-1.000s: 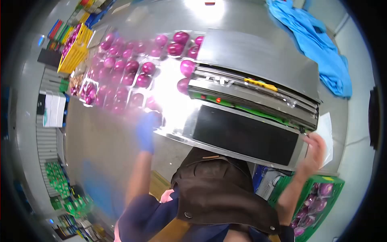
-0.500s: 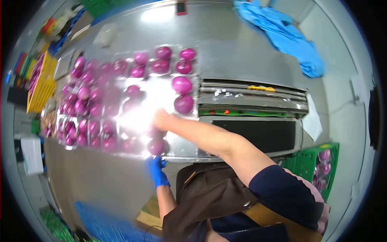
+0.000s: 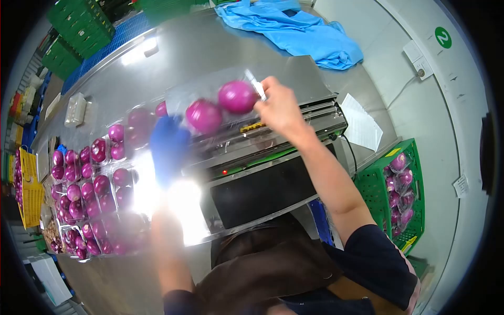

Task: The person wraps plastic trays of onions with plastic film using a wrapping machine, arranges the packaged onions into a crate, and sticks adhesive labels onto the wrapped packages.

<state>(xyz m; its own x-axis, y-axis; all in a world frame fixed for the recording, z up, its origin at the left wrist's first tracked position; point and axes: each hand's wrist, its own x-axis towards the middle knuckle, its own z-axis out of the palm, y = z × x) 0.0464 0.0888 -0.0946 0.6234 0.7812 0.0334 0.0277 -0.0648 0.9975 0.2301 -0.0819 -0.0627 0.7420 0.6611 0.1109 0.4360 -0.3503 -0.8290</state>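
Two large purple onions (image 3: 236,97) in clear film are held up above the metal sealing machine (image 3: 310,116). My bare right hand (image 3: 281,107) pinches the right end of the film, where a white strip sticks up. At the pack's left end is my left hand (image 3: 169,144) in a blue glove, blurred by motion; its fingers are too smeared to tell their grip. A yellow cutter (image 3: 252,126) lies on the machine beneath the pack. Rows of packed purple onions (image 3: 74,192) stand on the steel table to the left.
The machine's black plate (image 3: 268,194) is near my apron. A green crate (image 3: 374,189) with wrapped onions stands at the right, below a white paper (image 3: 361,122). Blue cloth (image 3: 294,31) lies at the back. A yellow crate (image 3: 32,189) is far left, a clear container (image 3: 75,109) nearer.
My right hand has gone from the onion packs to above the machine, now holding the film with two onions. My gloved left hand has risen from the table's front edge. The view has shifted.
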